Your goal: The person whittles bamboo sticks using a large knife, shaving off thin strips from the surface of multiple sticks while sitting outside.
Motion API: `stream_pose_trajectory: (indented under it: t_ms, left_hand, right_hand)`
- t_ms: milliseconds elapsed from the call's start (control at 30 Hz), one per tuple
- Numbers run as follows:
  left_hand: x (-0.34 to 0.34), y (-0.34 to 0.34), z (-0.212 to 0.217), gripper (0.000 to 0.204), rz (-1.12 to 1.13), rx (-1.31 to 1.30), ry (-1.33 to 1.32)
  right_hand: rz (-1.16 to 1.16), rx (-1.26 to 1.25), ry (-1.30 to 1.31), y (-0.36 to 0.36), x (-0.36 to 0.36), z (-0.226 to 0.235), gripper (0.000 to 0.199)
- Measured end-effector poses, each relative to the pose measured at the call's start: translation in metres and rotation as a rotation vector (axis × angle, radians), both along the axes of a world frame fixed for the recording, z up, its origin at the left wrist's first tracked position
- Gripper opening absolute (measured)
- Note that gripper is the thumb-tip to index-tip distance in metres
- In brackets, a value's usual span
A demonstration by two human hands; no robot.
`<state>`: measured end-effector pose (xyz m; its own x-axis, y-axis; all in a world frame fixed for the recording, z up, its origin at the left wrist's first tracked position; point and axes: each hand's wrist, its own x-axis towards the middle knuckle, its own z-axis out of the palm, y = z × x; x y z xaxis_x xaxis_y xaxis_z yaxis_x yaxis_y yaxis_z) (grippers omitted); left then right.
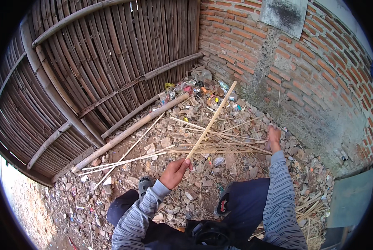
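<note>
The left hand (175, 171) clasps one bamboo strip (212, 120) slanting beyond the grip, its near end hidden; I cannot tell remotely whether the right hand (274, 138) holds anything. Loose strips (220, 151), too overlapped to count, lie beyond the grip; two shoes (145, 186), partly covered, sit nearer.

2 grey striped sleeves (281, 200), navy trousers (247, 202), grey shoes (144, 186).
</note>
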<state>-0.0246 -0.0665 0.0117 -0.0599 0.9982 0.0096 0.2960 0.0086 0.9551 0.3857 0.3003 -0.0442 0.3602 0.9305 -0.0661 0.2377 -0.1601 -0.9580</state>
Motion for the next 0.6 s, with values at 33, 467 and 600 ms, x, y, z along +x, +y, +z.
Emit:
stream_pose_trajectory:
  t_ms: [33, 467, 600]
  left_hand:
    - [0.003, 0.002, 0.002, 0.045, 0.017, -0.008, -0.014]
    - [0.023, 0.043, -0.013, 0.024, 0.075, -0.073, -0.503]
    - [0.03, 0.048, -0.013, 0.031, 0.067, -0.046, -0.331]
  right_hand:
    - [0.03, 0.034, -0.026, -0.003, -0.001, 0.003, 0.031]
    - [0.697, 0.735, -0.587, -0.123, -0.139, 0.093, 0.021]
    - [0.849, 0.867, -0.661, -0.155, -0.169, 0.096, 0.019]
